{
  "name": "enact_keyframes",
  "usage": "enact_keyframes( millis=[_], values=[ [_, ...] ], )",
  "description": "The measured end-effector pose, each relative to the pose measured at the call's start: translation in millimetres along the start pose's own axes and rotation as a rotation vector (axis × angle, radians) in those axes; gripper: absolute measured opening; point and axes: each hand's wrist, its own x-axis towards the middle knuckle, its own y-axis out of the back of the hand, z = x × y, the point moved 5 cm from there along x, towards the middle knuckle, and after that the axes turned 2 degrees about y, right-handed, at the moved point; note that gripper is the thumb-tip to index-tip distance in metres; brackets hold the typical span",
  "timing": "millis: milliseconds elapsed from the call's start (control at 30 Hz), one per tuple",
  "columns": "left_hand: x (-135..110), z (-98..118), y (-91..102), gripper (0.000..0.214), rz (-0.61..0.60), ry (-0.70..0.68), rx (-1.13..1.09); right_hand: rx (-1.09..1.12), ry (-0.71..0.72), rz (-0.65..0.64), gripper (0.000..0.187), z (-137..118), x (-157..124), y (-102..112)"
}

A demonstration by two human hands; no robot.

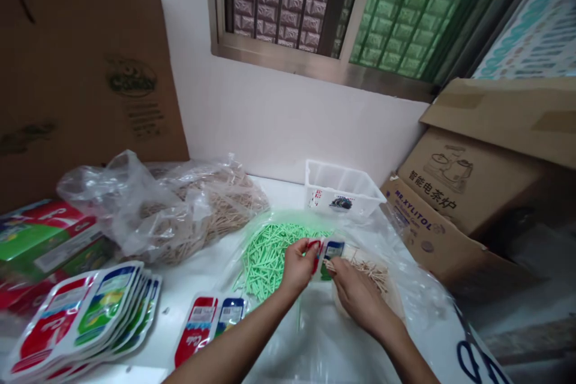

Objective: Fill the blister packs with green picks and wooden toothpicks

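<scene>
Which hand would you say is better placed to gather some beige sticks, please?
Probably the right hand: it is right by the beige sticks, apparently pinching a few. The left hand is farther from them and occupied, holding the twin packet by its red side.

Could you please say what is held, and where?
The left hand holds a twin packet by its red side; the hold of the right hand is unclear.

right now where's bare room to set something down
Bare tabletop shows in a narrow strip between the stacked packs and the lone pack, with a small scrap on it, and at the back between the bagged brown sticks and the white basket. Green sticks and pale sticks crowd the left hand and right hand.
</scene>
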Motion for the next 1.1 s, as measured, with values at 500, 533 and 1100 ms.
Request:
enact_keyframes(
  millis=[500,533,1100],
  values=[
    [-40.2,35.7,66.7,0.022,-0.233,-0.098,0.293,0.303,0.171,-0.358,0.049,-52.1,24.3,36.4],
    [-40.8,37.4,68.0,0.023,-0.242,-0.106,0.311,0.285,0.175,-0.364,0.052,-53.8,24.5,37.0],
    [-60.2,53.3,67.2,0.023,-0.458,-0.320,0.669,-0.301,0.265,-0.520,0.077,-82.0,33.1,19.2]
  ],
)
